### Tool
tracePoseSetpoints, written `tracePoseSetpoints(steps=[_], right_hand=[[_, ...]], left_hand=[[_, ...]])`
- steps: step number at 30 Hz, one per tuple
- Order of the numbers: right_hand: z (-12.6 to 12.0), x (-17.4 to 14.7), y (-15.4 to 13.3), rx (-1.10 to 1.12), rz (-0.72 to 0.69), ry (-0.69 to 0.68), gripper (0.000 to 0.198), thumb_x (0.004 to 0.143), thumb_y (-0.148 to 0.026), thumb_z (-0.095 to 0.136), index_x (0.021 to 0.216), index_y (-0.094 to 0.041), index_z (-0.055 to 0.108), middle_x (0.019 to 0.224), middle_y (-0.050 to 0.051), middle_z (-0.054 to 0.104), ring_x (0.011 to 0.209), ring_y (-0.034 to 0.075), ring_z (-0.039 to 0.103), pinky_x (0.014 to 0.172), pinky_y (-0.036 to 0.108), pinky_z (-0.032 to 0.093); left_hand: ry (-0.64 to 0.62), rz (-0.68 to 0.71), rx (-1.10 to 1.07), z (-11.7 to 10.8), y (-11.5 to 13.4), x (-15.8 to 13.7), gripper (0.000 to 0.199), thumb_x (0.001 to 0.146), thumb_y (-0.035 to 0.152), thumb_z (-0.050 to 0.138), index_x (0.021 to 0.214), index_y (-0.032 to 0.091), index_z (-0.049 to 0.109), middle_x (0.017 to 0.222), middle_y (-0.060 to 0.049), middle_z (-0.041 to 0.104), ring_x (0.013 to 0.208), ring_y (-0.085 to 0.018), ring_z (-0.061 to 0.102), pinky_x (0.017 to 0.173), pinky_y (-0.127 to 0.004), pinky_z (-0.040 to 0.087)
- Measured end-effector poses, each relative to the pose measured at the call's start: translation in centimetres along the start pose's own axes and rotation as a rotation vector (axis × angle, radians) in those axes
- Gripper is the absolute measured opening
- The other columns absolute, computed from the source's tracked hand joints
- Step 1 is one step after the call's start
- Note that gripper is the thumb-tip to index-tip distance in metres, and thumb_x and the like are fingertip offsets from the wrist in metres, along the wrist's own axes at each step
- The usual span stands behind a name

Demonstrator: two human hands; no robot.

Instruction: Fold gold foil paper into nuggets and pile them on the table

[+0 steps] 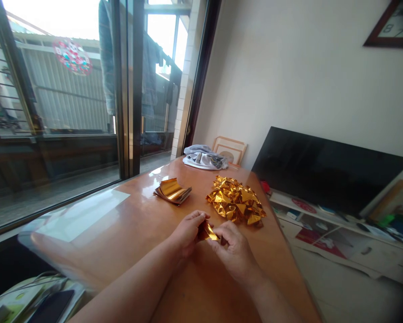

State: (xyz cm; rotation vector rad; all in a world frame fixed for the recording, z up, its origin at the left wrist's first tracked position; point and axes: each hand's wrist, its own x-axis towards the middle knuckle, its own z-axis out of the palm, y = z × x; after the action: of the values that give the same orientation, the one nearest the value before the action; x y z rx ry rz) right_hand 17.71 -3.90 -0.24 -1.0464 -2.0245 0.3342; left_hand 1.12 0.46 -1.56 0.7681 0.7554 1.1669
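Note:
A small piece of shiny gold foil paper (210, 231) is held between my two hands above the wooden table (134, 251). My left hand (189, 231) grips its left end, thumb on top. At the other end, the thumb and fingers of my right hand (233, 246) pinch it. Part of the foil paper is hidden by my fingers. Just beyond my hands on the right lies a heap of folded gold foil pieces (236, 199). Farther off to the left sits a stack of flat gold foil sheets (173, 191), its top sheets curling up.
Folded cloth (204, 159) and a light wooden frame (230, 150) are at the table's far end. A large window stands on the left. To the right, a television (329, 170) rests on a low cabinet (366, 249). A dark phone (53, 307) lies at lower left.

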Motion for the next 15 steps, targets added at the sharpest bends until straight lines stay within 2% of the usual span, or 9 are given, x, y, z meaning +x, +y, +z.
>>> tracePoseSetpoints(steps=[9,15], right_hand=[[0.15,-0.03,-0.09,-0.015,-0.008,0.017,0.016,0.087,-0.024,0.067,0.103,-0.026,0.069,0.094,0.004,0.059,0.076,0.017,0.06,0.067,0.028,0.052],[-0.1,0.09,-0.32,-0.026,-0.011,0.0,0.011,0.092,-0.023,0.061,0.1,-0.025,0.068,0.093,0.004,0.059,0.077,0.017,0.061,0.07,0.029,0.051]], left_hand=[[-0.016,-0.011,-0.072,-0.13,-0.01,0.22,0.02,0.087,0.036,0.065,0.095,0.019,0.059,0.078,-0.004,0.068,0.061,-0.013,0.064,0.055,-0.021,0.046],[-0.03,-0.029,-0.088,-0.02,0.05,0.05,0.017,0.089,0.033,0.063,0.096,0.019,0.059,0.082,-0.005,0.069,0.061,-0.012,0.063,0.055,-0.022,0.047]])
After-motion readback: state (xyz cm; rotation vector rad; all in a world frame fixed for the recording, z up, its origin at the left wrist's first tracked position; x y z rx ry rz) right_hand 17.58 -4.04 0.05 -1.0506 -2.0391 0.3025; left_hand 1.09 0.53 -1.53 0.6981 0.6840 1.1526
